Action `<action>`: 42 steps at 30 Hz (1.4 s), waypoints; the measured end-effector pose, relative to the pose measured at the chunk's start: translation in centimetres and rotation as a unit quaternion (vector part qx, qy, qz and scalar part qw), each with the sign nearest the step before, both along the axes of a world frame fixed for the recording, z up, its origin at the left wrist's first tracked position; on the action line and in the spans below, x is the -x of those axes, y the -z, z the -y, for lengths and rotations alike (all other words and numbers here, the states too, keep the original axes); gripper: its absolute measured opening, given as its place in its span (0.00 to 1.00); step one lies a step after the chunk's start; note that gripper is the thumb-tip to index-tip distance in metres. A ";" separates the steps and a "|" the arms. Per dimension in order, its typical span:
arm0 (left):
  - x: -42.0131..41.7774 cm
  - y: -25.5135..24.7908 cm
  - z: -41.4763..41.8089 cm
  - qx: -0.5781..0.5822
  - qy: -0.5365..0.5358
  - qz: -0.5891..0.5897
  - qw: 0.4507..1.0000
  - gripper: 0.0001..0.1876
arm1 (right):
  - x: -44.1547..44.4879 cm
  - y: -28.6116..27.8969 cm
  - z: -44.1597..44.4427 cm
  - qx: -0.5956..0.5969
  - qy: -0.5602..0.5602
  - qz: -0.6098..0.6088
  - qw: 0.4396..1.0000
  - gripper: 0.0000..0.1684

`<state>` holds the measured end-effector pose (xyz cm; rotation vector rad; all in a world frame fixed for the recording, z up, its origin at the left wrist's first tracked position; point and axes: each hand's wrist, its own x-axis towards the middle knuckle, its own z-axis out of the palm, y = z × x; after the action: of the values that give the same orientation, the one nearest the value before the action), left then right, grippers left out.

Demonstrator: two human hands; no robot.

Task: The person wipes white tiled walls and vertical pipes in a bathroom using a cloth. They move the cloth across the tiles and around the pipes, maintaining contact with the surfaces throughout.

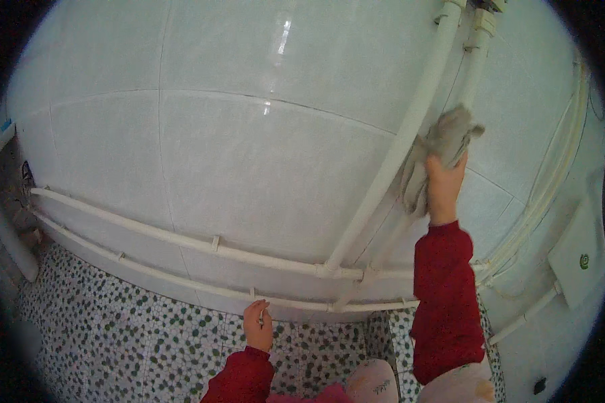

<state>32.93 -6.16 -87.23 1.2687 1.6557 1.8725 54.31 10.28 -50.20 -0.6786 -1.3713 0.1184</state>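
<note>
My right hand [442,189] grips a crumpled grey cloth [448,133] against the right-hand of two white pipes [473,80] that run up the tiled wall. Part of the cloth hangs down to the left of my wrist, and its upper end is blurred. Left of the cloth stands the other upright pipe [413,121]. Lower down, my left hand [258,325] is in front of the lower horizontal pipe [181,277], its fingers loosely curled and the thumb apart. I see nothing held in it.
Above the lower pipe runs a second horizontal pipe [146,221] with clips. Pale cables [549,196] descend at the right, near a white panel [577,257] and a short pipe [524,320]. The floor [171,332] has a green-and-white pebble pattern. My knees [373,385] show below.
</note>
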 end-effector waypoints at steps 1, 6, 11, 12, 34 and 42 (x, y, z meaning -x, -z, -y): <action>0.2 0.4 -0.2 -0.007 -0.002 0.006 1.000 0.11 | -0.2 1.6 -0.5 -0.002 -0.016 0.003 1.000 0.35; 0.4 1.2 -0.5 0.001 -0.006 0.007 1.000 0.10 | 0.0 7.1 0.2 0.055 -0.009 -0.033 0.998 0.36; 0.4 1.1 -0.4 0.018 -0.001 0.000 1.000 0.10 | -0.6 12.1 0.1 0.099 0.017 -0.063 0.993 0.39; 0.4 1.2 -0.4 0.020 -0.006 0.007 1.000 0.10 | -0.6 13.3 0.3 0.112 0.030 -0.067 0.991 0.40; 1.8 1.3 -0.2 -0.006 0.009 0.125 0.992 0.10 | 8.1 -9.6 1.1 -0.207 0.146 0.133 0.958 0.43; 2.2 1.1 0.2 0.004 -0.006 0.107 0.994 0.10 | 9.3 6.1 3.3 0.009 -0.019 0.006 1.000 0.51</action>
<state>30.75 -6.35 -88.31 1.0175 1.5590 1.9307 44.99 6.97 -56.29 -0.6686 -1.3973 0.1568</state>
